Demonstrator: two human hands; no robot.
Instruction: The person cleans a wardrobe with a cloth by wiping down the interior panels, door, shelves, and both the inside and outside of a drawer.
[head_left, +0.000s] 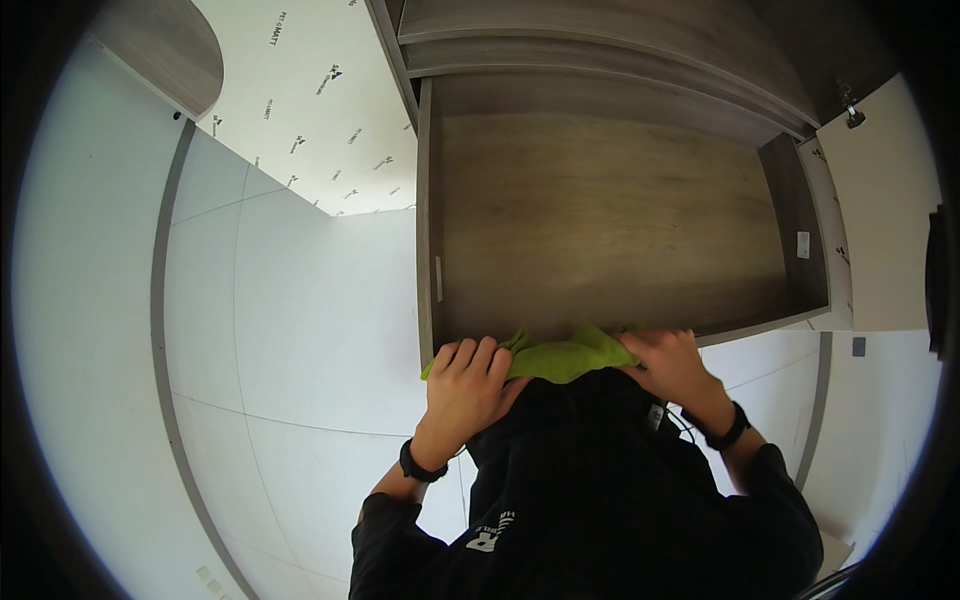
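A green cloth (562, 361) lies draped along the front edge of a pulled-out wooden drawer (615, 217). My left hand (469, 386) grips the cloth near the drawer's front left corner, fingers bent over the edge. On the right, my right hand (670, 365) holds the other end of the cloth over the same front edge. The drawer's wood-grain bottom shows bare. A small white label (803, 245) is stuck on its right inner wall, and a pale strip (439, 279) on its left one.
More wood-grain fronts (585, 54) rise behind the drawer. An open cabinet door (881, 210) with a metal hinge (852, 112) stands at the right. To the left are a panel in printed protective film (315, 97), the pale tiled floor (322, 330) and a wall (90, 300).
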